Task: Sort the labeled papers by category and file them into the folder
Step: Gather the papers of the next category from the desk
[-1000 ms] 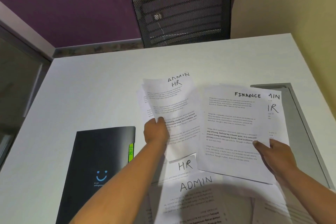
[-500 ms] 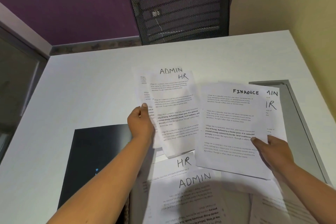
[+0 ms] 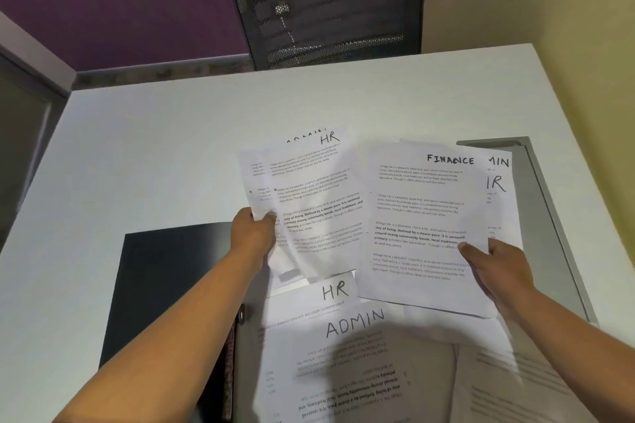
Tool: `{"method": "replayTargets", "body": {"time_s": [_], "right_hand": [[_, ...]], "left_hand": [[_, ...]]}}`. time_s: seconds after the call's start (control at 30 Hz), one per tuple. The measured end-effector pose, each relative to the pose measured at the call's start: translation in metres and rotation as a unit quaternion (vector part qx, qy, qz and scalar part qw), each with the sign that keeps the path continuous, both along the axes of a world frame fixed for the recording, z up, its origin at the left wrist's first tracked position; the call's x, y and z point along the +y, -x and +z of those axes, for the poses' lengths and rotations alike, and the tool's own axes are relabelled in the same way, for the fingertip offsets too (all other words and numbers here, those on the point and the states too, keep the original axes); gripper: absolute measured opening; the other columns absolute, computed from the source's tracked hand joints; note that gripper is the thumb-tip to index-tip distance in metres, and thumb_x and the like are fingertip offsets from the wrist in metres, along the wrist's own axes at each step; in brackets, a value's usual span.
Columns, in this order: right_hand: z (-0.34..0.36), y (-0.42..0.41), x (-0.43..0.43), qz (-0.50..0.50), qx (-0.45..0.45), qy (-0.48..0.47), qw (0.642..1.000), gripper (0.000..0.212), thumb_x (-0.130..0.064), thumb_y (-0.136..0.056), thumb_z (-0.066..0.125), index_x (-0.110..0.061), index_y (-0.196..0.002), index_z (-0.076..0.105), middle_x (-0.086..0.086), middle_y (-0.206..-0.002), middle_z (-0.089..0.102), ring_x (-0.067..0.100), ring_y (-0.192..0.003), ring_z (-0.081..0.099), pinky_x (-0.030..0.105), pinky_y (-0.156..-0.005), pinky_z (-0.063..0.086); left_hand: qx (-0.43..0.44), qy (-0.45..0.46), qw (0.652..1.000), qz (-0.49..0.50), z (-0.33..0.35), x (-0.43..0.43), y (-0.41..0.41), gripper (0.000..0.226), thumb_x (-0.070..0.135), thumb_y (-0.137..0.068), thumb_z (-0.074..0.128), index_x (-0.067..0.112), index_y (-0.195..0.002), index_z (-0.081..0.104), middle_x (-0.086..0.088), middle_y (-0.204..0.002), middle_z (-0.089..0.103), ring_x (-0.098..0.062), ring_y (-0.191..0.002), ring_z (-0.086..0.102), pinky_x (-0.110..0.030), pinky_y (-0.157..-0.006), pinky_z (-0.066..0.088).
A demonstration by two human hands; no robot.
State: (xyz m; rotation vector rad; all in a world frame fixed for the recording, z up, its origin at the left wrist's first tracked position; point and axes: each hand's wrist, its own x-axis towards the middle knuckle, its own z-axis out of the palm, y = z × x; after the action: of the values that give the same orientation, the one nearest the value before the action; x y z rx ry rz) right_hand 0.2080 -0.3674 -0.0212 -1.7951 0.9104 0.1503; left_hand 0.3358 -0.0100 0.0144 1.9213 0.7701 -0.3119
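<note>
My left hand (image 3: 252, 233) pinches a small bunch of papers above the table; the front sheet is labelled HR (image 3: 316, 196), and an ADMIN label peeks out behind it. My right hand (image 3: 498, 264) grips a fanned bunch with a FINANCE sheet (image 3: 419, 216) in front and ADMIN and HR sheets (image 3: 498, 175) showing behind it. Below the hands, an HR sheet (image 3: 333, 292) and an ADMIN sheet (image 3: 354, 347) lie on the table. The black folder (image 3: 171, 285) lies to the left, partly under my left forearm.
The white table (image 3: 171, 148) stretches ahead. A grey metal tray edge (image 3: 536, 175) runs along the right side under the papers. A black mesh chair (image 3: 323, 3) stands behind the far table edge. More loose sheets (image 3: 515, 388) lie at the lower right.
My left hand has shifted its bunch of papers slightly left and regripped it at the edge. The ADMIN label behind the HR sheet is now mostly covered. The right hand holds steady.
</note>
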Motion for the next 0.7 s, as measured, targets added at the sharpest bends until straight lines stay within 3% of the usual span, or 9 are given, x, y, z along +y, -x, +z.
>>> {"method": "replayTargets", "body": {"time_s": [0.1, 0.23, 0.3, 0.37, 0.43, 0.5, 0.57, 0.63, 0.7], "right_hand": [[-0.003, 0.001, -0.001, -0.007, 0.002, -0.004, 1.0, 0.022, -0.025, -0.089, 0.072, -0.008, -0.103, 0.073, 0.002, -0.099, 0.073, 0.024, -0.09, 0.069, 0.029, -0.079, 0.05], [-0.002, 0.0, 0.0, -0.019, 0.007, -0.009, 1.0, 0.015, -0.026, -0.088, 0.073, -0.013, -0.093, 0.073, 0.002, -0.098, 0.075, 0.025, -0.088, 0.071, 0.033, -0.081, 0.055], [-0.001, 0.001, 0.001, -0.019, 0.012, -0.009, 1.0, 0.01, -0.026, -0.088, 0.073, -0.018, -0.082, 0.069, 0.001, -0.092, 0.074, 0.024, -0.084, 0.069, 0.031, -0.075, 0.053], [0.0, 0.0, 0.002, -0.021, 0.012, -0.01, 1.0, 0.008, -0.025, -0.088, 0.073, -0.018, -0.085, 0.071, 0.0, -0.092, 0.074, 0.023, -0.084, 0.069, 0.031, -0.077, 0.054], [-0.001, 0.0, 0.002, -0.025, 0.01, -0.006, 1.0, 0.011, -0.025, -0.087, 0.073, -0.015, -0.093, 0.074, 0.001, -0.097, 0.075, 0.023, -0.087, 0.071, 0.034, -0.084, 0.055], [-0.002, 0.001, 0.001, -0.028, 0.013, -0.008, 1.0, 0.008, -0.025, -0.087, 0.074, -0.018, -0.089, 0.073, 0.002, -0.097, 0.075, 0.024, -0.088, 0.071, 0.034, -0.084, 0.055], [-0.003, 0.001, 0.001, -0.031, 0.015, -0.011, 0.999, 0.008, -0.026, -0.086, 0.074, -0.018, -0.09, 0.073, 0.003, -0.098, 0.076, 0.024, -0.089, 0.071, 0.034, -0.084, 0.055], [-0.003, 0.0, 0.001, -0.033, 0.015, -0.013, 0.999, 0.013, -0.026, -0.086, 0.074, -0.017, -0.095, 0.073, 0.003, -0.1, 0.076, 0.023, -0.089, 0.071, 0.033, -0.085, 0.055], [-0.005, -0.001, 0.0, -0.036, 0.018, -0.015, 0.999, 0.013, -0.027, -0.085, 0.075, -0.017, -0.094, 0.073, 0.004, -0.101, 0.076, 0.023, -0.09, 0.071, 0.034, -0.086, 0.055]], "left_hand": [[0.014, 0.016, 0.997, -0.077, 0.001, 0.001, 0.008, 0.013, 0.011, -0.097, 0.058, 0.018, -0.108, 0.062, -0.001, -0.104, 0.068, -0.022, -0.089, 0.065, -0.029, -0.072, 0.052], [0.093, 0.022, 0.984, -0.148, 0.004, 0.007, 0.012, 0.014, 0.01, -0.093, 0.065, 0.015, -0.08, 0.063, -0.007, -0.073, 0.061, -0.017, -0.057, 0.05, -0.022, -0.052, 0.036], [0.115, 0.014, 0.982, -0.152, 0.003, 0.008, 0.014, 0.027, 0.009, -0.091, 0.067, 0.015, -0.067, 0.056, -0.007, -0.061, 0.051, -0.016, -0.05, 0.038, -0.021, -0.045, 0.03], [0.11, 0.013, 0.986, -0.126, 0.001, 0.008, 0.014, 0.025, 0.009, -0.09, 0.068, 0.014, -0.067, 0.058, -0.004, -0.058, 0.052, -0.016, -0.049, 0.04, -0.016, -0.04, 0.033], [0.084, -0.012, 0.993, -0.087, 0.0, 0.006, 0.015, 0.009, 0.013, -0.086, 0.07, 0.008, -0.078, 0.069, -0.004, -0.071, 0.066, -0.017, -0.06, 0.055, -0.017, -0.051, 0.043], [0.067, -0.036, 0.995, -0.07, -0.001, 0.003, 0.015, 0.012, 0.014, -0.083, 0.071, 0.004, -0.089, 0.073, -0.005, -0.084, 0.073, -0.016, -0.067, 0.061, -0.019, -0.056, 0.047], [0.065, -0.026, 0.996, -0.059, -0.002, 0.0, 0.012, 0.004, 0.015, -0.083, 0.073, 0.011, -0.084, 0.073, -0.004, -0.09, 0.073, -0.014, -0.069, 0.064, -0.019, -0.056, 0.051], [0.074, -0.029, 0.996, -0.047, -0.002, -0.003, 0.009, 0.009, 0.028, -0.078, 0.076, 0.023, -0.075, 0.07, -0.003, -0.104, 0.072, -0.017, -0.083, 0.068, -0.026, -0.074, 0.057], [0.106, -0.079, 0.99, -0.045, -0.005, -0.004, 0.008, 0.033, 0.053, -0.067, 0.072, 0.027, -0.088, 0.071, -0.009, -0.134, 0.056, -0.023, -0.11, 0.062, -0.037, -0.094, 0.054]]}}
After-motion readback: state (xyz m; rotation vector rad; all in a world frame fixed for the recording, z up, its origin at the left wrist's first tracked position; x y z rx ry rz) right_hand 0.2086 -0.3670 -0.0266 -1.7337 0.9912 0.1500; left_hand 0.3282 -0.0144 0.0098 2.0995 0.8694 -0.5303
